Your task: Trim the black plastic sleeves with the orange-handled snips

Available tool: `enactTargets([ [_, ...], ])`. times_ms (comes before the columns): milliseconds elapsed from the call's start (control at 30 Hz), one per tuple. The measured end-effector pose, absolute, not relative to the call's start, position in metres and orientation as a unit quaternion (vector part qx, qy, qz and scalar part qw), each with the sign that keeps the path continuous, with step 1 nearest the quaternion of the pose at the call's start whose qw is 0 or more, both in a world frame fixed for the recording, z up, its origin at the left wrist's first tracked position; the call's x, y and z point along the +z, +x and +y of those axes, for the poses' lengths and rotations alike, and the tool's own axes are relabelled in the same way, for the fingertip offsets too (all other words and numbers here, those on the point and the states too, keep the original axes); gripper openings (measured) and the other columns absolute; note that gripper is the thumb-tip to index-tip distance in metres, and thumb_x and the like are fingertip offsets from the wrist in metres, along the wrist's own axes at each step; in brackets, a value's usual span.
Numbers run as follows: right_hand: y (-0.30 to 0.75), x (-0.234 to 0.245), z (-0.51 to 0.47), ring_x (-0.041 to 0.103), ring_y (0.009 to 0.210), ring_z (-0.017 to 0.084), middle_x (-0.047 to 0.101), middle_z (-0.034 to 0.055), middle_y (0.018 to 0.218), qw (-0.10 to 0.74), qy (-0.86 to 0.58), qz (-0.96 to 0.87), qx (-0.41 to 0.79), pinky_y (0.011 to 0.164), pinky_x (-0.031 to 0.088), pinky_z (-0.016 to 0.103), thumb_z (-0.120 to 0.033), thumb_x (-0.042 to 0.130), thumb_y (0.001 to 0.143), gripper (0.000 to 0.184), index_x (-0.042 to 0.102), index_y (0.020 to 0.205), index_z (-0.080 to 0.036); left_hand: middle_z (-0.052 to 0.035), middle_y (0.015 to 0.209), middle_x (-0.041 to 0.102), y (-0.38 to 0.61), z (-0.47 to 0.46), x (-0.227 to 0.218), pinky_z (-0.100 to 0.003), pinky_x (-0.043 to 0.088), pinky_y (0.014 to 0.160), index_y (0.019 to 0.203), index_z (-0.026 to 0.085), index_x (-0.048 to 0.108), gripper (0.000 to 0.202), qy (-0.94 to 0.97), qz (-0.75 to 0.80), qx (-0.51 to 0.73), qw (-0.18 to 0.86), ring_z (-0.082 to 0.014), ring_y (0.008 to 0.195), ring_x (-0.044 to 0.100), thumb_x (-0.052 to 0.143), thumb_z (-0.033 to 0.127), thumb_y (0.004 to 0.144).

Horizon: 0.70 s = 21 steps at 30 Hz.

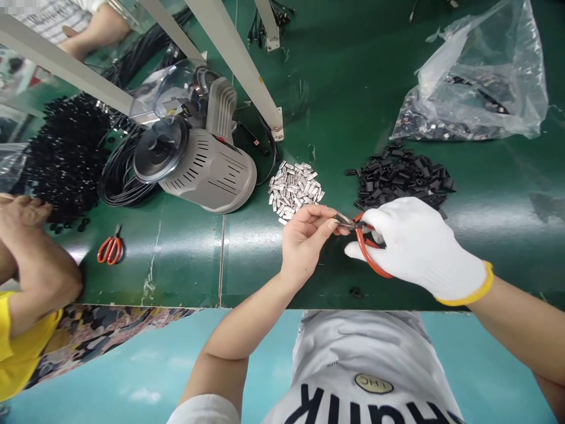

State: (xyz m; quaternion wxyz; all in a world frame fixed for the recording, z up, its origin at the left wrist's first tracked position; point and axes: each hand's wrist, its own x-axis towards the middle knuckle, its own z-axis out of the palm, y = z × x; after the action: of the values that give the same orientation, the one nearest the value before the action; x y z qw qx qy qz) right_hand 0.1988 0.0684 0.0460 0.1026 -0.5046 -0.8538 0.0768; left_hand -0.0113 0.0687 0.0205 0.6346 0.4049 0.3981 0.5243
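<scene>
Holding the small part: the left hand [309, 238], bare, pinches a small part [339, 217] between thumb and fingers, just above the green table [189, 259] and near its front edge; the fingers hide most of it.
Red-handled tool: the right hand [410, 247], in a white glove with a yellow cuff, is closed around the handles of a red-handled tool [371, 254], whose tip meets the small part; whether the tip is closed cannot be told.
Work on the part: seemingly under way on this single piece; no stack of finished pieces can be told apart.
Silver pile: many silver pieces [295, 189] lie loose just beyond the left hand, apparently left to handle, though they may be finished ones.
Black pile: black pieces [406, 176] lie heaped beyond the glove, probably supply too.
Clear bag: a clear bag [481, 100] behind them holds more small parts.
Grey machine: a grey machine [212, 171] stands left of the silver pile; no brand is readable.
Shirt lettering: an oval patch [374, 383] seems to read "LHC"; the large dark letters below are cut off.
Neighbour: a co-worker's hands [26, 215] rest near a dark heap [66, 150].
</scene>
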Motion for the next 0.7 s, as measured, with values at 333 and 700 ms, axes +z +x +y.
enactTargets([
  [333,0.195,0.043,0.063,0.047,0.067,0.019,0.056,0.0039,0.064,0.102,-0.508,-0.852,0.074,0.073,0.027,0.032,-0.063,0.053,0.097,0.046,0.06,0.08,-0.02,-0.0033,0.095,0.075,-0.01,0.067,0.021,-0.03,0.064,0.076,0.094,0.018,0.067,0.022,0.42,0.403,0.529,0.618,-0.0132,0.073,0.075,0.084,0.03,0.087],
  [700,0.195,0.045,0.058,0.045,0.066,0.02,0.048,0.0031,0.06,0.064,-0.516,-0.852,0.057,0.066,0.019,0.031,-0.064,0.052,0.096,0.047,0.049,0.074,-0.023,-0.0035,0.097,0.073,-0.007,0.061,0.018,-0.03,0.066,0.074,0.091,0.017,0.07,0.015,0.445,0.399,0.537,0.595,-0.0141,0.074,0.076,0.082,0.025,0.088],
])
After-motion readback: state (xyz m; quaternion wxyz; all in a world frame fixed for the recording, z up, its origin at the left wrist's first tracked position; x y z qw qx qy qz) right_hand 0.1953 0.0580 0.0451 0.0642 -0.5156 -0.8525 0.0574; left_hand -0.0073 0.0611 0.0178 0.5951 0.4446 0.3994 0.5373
